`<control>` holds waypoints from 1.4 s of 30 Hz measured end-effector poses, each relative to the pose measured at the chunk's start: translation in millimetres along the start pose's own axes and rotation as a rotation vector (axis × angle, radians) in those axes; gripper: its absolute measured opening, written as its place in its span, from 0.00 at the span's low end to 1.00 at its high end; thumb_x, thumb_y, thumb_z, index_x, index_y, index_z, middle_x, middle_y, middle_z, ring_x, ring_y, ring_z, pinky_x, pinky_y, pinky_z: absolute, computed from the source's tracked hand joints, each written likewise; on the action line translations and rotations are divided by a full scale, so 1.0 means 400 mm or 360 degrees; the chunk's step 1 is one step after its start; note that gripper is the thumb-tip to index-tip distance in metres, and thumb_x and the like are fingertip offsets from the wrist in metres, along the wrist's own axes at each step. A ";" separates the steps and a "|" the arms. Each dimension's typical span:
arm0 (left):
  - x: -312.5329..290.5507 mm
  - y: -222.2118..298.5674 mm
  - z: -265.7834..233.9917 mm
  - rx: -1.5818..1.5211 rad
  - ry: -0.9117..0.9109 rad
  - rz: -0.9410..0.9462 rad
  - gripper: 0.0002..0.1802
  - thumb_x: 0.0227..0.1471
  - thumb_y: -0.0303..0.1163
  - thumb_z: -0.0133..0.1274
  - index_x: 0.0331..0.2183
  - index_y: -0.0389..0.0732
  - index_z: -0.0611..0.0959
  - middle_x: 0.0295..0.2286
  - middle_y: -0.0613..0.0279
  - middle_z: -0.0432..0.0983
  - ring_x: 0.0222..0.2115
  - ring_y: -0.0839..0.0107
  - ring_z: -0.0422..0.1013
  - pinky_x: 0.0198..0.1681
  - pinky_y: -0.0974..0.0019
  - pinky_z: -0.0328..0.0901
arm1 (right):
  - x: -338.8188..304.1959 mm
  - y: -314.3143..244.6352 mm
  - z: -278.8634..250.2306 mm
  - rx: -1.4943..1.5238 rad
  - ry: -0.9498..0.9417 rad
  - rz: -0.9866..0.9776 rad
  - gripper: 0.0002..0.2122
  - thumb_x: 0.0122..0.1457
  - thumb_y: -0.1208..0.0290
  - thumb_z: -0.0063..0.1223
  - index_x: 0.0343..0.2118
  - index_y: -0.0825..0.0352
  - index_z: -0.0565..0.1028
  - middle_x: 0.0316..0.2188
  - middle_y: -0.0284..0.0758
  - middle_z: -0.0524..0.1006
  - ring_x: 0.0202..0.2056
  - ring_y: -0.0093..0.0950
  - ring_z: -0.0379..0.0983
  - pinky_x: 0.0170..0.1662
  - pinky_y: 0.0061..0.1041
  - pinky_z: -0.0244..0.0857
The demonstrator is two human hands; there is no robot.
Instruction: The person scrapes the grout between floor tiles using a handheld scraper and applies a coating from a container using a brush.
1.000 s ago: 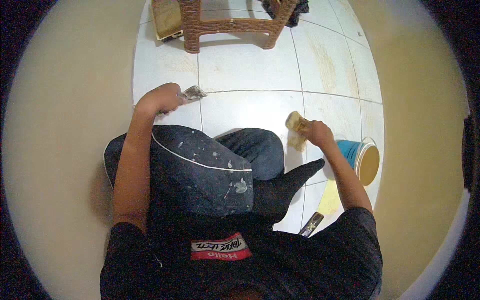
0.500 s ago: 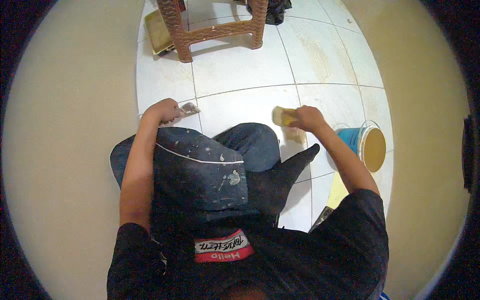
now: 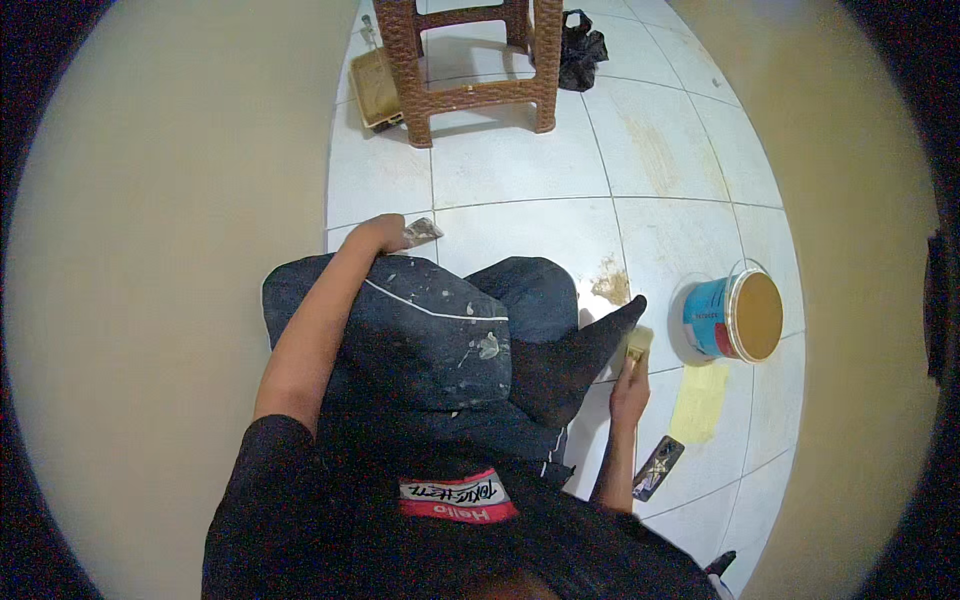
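My left hand is closed around a putty knife, its stained blade jutting out to the right just above the tiles, beyond my left knee. The grip of the knife is hidden in my fist. To the right of my foot, my right hand holds a paintbrush by its handle, pale bristles pointing away from me. A blue paint bucket with a tan, round face turned to the right is nearest the brush. Beyond my foot, a brown smear marks the white tile.
A brown plastic stool stands at the far side, with a paint tray to its left and a black plastic bag to its right. A yellow sheet and a phone lie at right. Walls flank both sides.
My right hand has drawn back toward my body with the paintbrush, from beside the brown smear to right of my foot. My left hand keeps its hold; the view has shifted left.
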State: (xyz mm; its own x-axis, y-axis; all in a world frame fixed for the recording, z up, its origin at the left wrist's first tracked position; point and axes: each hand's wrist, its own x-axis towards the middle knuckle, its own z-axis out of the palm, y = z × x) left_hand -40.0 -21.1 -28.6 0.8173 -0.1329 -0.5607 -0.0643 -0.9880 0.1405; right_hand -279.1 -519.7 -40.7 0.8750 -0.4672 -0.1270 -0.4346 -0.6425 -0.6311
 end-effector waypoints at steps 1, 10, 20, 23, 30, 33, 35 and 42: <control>0.016 0.002 0.002 -0.0033 0.0031 0.0006 0.25 0.45 0.43 0.54 0.36 0.29 0.82 0.40 0.38 0.76 0.40 0.50 0.75 0.45 0.56 0.69 | -0.028 0.041 0.008 -0.0102 -0.0021 -0.0026 0.28 0.62 0.62 0.45 0.63 0.68 0.56 0.45 0.55 0.74 0.45 0.51 0.71 0.47 0.40 0.64; 0.072 -0.042 -0.047 0.0075 -0.0017 -0.0322 0.18 0.45 0.30 0.50 0.39 0.33 0.82 0.41 0.42 0.77 0.42 0.53 0.75 0.46 0.57 0.69 | -0.094 -0.011 0.010 -0.0682 -0.0245 0.0004 0.33 0.61 0.53 0.46 0.63 0.70 0.53 0.37 0.51 0.71 0.40 0.49 0.70 0.41 0.45 0.65; 0.080 0.026 -0.009 -0.0104 0.0428 -0.0138 0.15 0.49 0.26 0.47 0.41 0.35 0.78 0.40 0.45 0.77 0.42 0.53 0.75 0.44 0.54 0.70 | 0.057 -0.307 -0.061 0.0214 0.0281 -0.0698 0.28 0.61 0.66 0.48 0.63 0.69 0.55 0.55 0.52 0.62 0.53 0.44 0.61 0.57 0.39 0.55; 0.038 0.051 0.002 -0.0034 0.0431 -0.0107 0.14 0.52 0.28 0.45 0.40 0.36 0.79 0.38 0.45 0.78 0.41 0.53 0.76 0.42 0.54 0.71 | 0.044 -0.389 -0.006 0.0371 0.0196 -0.0782 0.29 0.59 0.66 0.51 0.62 0.69 0.57 0.56 0.52 0.61 0.56 0.46 0.58 0.57 0.39 0.54; 0.023 0.133 0.014 -0.0202 0.0393 -0.0312 0.17 0.57 0.28 0.42 0.47 0.35 0.77 0.43 0.46 0.77 0.40 0.53 0.77 0.41 0.54 0.72 | 0.035 -0.419 -0.017 -0.0020 0.0258 -0.0872 0.28 0.60 0.52 0.48 0.57 0.67 0.65 0.54 0.48 0.66 0.57 0.44 0.58 0.58 0.45 0.44; 0.036 0.126 0.043 -0.0242 0.0402 -0.0470 0.20 0.56 0.27 0.46 0.50 0.35 0.74 0.43 0.48 0.77 0.40 0.56 0.77 0.39 0.51 0.73 | 0.015 -0.463 -0.019 -0.0232 0.0155 -0.0857 0.24 0.59 0.58 0.50 0.54 0.67 0.68 0.52 0.47 0.67 0.55 0.43 0.61 0.57 0.43 0.45; 0.052 0.194 0.010 -0.0321 0.0352 -0.0653 0.24 0.53 0.27 0.51 0.52 0.34 0.73 0.43 0.52 0.78 0.39 0.60 0.78 0.34 0.49 0.74 | 0.037 -0.447 -0.027 -0.0294 0.0189 -0.0847 0.24 0.59 0.53 0.49 0.53 0.66 0.70 0.52 0.43 0.68 0.55 0.40 0.61 0.56 0.43 0.45; 0.075 0.221 0.034 -0.0290 0.0351 -0.0875 0.48 0.48 0.28 0.55 0.65 0.45 0.48 0.37 0.55 0.79 0.32 0.62 0.77 0.26 0.54 0.73 | 0.013 -0.481 -0.034 -0.0427 0.0104 -0.0804 0.23 0.59 0.53 0.49 0.52 0.64 0.71 0.52 0.41 0.68 0.56 0.37 0.61 0.57 0.43 0.42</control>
State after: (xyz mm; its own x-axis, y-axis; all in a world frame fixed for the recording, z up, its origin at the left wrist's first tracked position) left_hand -28.9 -113.7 -44.0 0.8033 0.4307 -0.4114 0.4829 -0.8753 0.0265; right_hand -193.8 -406.6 90.4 0.9768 -0.0935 0.1925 -0.0126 -0.9232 -0.3842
